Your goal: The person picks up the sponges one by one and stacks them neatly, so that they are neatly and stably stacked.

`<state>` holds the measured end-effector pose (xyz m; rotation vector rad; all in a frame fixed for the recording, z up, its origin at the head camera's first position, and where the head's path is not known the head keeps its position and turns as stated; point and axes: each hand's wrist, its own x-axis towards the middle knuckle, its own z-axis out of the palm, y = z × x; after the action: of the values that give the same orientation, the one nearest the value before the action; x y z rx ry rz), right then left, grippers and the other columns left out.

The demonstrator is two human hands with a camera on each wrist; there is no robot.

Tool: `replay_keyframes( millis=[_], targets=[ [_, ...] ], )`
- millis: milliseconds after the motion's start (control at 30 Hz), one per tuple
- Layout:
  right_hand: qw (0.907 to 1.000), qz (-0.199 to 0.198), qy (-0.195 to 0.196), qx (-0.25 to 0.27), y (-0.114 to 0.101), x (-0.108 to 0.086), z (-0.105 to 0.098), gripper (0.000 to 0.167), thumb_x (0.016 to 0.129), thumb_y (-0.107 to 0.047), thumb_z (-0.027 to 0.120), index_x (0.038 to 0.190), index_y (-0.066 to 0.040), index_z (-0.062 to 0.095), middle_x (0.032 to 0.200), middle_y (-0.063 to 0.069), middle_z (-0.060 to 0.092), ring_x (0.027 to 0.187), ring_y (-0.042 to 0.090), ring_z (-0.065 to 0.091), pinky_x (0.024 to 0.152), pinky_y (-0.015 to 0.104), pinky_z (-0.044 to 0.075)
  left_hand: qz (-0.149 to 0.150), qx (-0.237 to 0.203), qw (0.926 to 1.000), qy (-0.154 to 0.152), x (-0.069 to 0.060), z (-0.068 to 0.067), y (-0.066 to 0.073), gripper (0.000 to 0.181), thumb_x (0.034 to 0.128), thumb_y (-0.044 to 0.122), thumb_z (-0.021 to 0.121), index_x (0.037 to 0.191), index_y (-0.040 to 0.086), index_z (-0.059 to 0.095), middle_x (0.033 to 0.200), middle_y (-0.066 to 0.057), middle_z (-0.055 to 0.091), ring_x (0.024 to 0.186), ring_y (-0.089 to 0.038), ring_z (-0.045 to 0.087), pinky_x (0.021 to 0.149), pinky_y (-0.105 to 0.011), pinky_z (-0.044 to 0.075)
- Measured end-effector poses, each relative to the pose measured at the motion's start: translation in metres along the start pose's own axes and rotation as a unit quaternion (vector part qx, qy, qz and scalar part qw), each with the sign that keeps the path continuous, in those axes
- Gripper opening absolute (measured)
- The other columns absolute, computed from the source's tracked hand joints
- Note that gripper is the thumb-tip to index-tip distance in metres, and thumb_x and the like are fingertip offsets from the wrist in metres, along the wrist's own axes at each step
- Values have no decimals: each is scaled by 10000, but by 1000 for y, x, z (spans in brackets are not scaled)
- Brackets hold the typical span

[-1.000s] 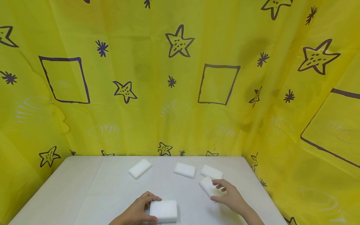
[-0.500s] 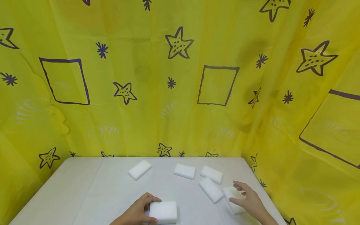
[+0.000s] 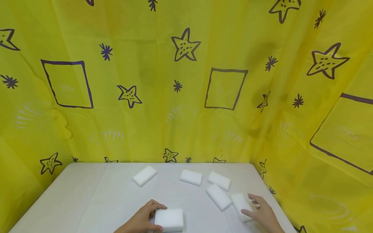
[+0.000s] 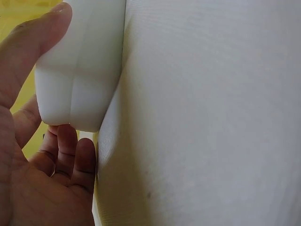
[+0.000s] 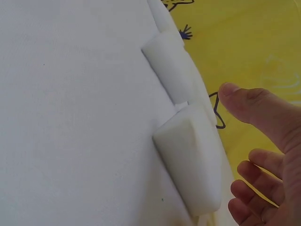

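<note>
On my head feed, the left hand (image 3: 142, 216) grips the stack (image 3: 169, 219) by its left end, thumb at the near edge and index finger at the far edge. My left wrist feed shows a seam along the stack, so I read it as two white blocks, one on top of the other, at the front of the table (image 3: 116, 194), a little left of centre.

Over on the right side, the right hand (image 3: 263, 213) has its thumb and fingers spread apart and gently bent, just beside the near block (image 3: 239, 205). In my right wrist feed, its fingertips show apart from that block; I cannot tell how high the hand sits above the table.

The near block lies flat beside the slanted block (image 3: 218, 196), their corners so close that I cannot tell if they touch. Just behind is the back block (image 3: 219, 180), with the middle block (image 3: 191, 177) to its left and the lone block (image 3: 144, 176) farther left, well apart. All five are white. Beyond the table I see a yellow curtain (image 3: 157, 123) with dark starfish outlines
</note>
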<state>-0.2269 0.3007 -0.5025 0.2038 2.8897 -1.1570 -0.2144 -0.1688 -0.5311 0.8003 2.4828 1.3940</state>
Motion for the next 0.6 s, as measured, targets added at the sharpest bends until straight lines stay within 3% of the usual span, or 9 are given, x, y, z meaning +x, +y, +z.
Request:
replay_keyframes(
  millis=[267,600],
  targets=[
    [9993,344,19,142,9,-1,12,1007,652,-499,866,1387,49,450,1352,290,484,1159,468,500,908,564,472,8,6,10000,2,0,0,-1,568,774,322,838,1261,118,628,1148,-35,488,911,-44,495,779,-210,472],
    [9993,358,120,36,9,-1,19,1058,630,-549,863,1377,76,450,1296,302,516,1080,384,544,911,566,461,-46,-48,10000,-24,0,0,0,567,773,279,844,1272,127,622,1149,-40,485,916,-40,489,777,-213,471]
  ],
)
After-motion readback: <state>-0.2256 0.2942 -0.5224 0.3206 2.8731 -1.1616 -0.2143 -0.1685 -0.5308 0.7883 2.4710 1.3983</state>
